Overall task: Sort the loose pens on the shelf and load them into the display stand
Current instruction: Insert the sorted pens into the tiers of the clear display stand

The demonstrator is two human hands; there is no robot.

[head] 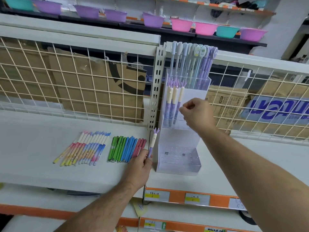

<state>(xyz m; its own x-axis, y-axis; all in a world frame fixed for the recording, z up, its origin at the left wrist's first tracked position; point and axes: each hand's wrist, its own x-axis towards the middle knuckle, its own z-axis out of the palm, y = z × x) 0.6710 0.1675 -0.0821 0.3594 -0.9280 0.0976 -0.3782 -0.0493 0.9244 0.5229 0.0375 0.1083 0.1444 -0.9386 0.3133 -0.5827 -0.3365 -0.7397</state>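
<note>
Shelf: white shop shelf [50,164] with a wire grid [66,81] behind, boxes [100,84] beyond it and bowls [153,20] above.
Stand: clear stepped stand [197,97], upright on the shelf, right of the loose pens.
Top tier: tall pens [192,64] in grey, green and purple, upright.
Middle tier: three antler pens [173,101] at its left end, with cream caps and purple barrels.
Left hand [140,164]: pinches the lower end of the held pen [153,141], upright, just beside the stand's left wall.
Held pen: purple antlers on top, cream cap, purple barrel.
Right hand [199,114]: fingers curled, tips at the rightmost middle-tier pen; I cannot tell whether they grip it.
Loose pens: pastel row [85,148] lies at left; the green, blue and red row [125,148] lies between it and the left hand.
</note>
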